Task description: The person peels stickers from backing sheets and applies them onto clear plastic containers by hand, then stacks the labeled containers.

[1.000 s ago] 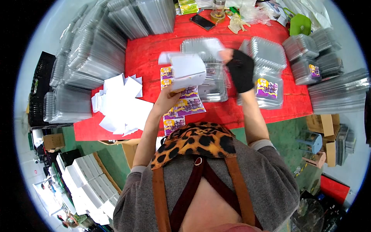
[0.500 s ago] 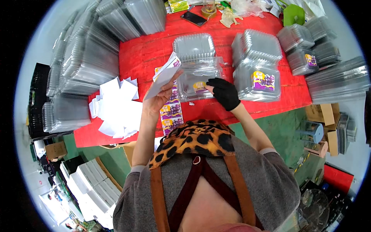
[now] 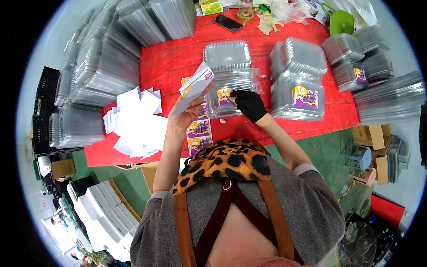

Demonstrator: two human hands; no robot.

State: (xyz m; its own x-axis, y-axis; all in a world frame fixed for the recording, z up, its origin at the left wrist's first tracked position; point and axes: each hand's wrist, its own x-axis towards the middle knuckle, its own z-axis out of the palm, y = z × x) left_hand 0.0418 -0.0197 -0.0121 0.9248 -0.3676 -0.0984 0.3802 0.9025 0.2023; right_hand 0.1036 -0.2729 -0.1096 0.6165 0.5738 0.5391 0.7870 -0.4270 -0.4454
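**Grape label (image 3: 223,95) at the right hand's (image 3: 249,104) fingertips, over a clear box (image 3: 218,112)**

The label sits at the front of the clear box, near the middle of the red tabletop (image 3: 173,58). A black fingerless glove (image 3: 254,110) covers most of the right hand. Its fingers are drawn close together at the label's right edge; from here I can't tell whether they pinch it or press it down.

The bare left hand (image 3: 191,111) has its fingers curled round a folded label strip (image 3: 191,95), tilted up, mostly white backing, with purple print showing at the top. Just below that hand, a row of printed labels (image 3: 199,129) lies on the tabletop, running toward the person's leopard-spot apron (image 3: 222,167).

Off to the left is a heap of white paper (image 3: 147,127). Behind the clear box stands a ribbed stack (image 3: 227,54). To the right, a labelled box (image 3: 282,100) shows its purple print. Toward the far side lie a phone (image 3: 227,23) and a pale glove (image 3: 269,23).
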